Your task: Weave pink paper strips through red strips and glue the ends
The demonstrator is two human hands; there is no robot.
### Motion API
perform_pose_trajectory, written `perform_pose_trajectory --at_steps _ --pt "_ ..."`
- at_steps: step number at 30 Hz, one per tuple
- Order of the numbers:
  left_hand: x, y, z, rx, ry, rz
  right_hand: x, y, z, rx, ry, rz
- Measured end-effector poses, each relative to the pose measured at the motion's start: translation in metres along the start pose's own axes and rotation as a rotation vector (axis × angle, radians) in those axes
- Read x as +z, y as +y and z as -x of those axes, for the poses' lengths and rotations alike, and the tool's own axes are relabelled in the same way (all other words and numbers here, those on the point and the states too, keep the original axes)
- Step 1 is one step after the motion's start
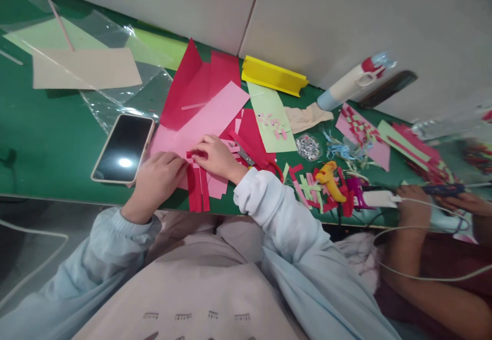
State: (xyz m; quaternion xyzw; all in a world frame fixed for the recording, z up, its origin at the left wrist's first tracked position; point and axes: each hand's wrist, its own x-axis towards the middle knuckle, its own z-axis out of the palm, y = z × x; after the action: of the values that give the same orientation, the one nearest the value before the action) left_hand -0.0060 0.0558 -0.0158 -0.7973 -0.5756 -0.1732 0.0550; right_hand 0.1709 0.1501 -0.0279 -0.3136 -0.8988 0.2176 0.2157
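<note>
Clearly, red paper strips (198, 191) lie between the two hands (159, 177) (217, 156).

red paper strips (191, 191) | side by side | at front edge of green table (57, 135)

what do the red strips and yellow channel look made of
Red strips: probably matte paper or card, being thin, flat and crisp-edged. Yellow channel: likely smooth plastic, given its even colour and rigid-looking profile; painted metal is possible.

Loose pale blue sleeves (292, 222), gathered cuffs (139, 227), light beige top (196, 283), small dark printed marks (183, 317)
</note>
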Motion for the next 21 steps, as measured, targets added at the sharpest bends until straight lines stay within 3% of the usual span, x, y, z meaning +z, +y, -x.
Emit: perform_pose_trajectory --at_steps 4,9,15,21 --pt "0.0 0.001 0.001 -0.014 -0.002 0.006 -0.008 -0.008 -0.006 0.059 -0.045 -0.034" --pt "0.002 0.001 0.003 -0.208 0.04 0.138 -0.019 -0.017 -0.008 0.187 -0.129 -0.238" --pt "-0.005 0.002 -0.003 -0.353 -0.026 0.326 -0.015 -0.009 -0.003 0.274 -0.078 -0.562" --pt "-0.007 0.004 -0.007 -0.489 -0.096 0.474 -0.01 -0.001 -0.001 0.255 -0.044 -0.626"
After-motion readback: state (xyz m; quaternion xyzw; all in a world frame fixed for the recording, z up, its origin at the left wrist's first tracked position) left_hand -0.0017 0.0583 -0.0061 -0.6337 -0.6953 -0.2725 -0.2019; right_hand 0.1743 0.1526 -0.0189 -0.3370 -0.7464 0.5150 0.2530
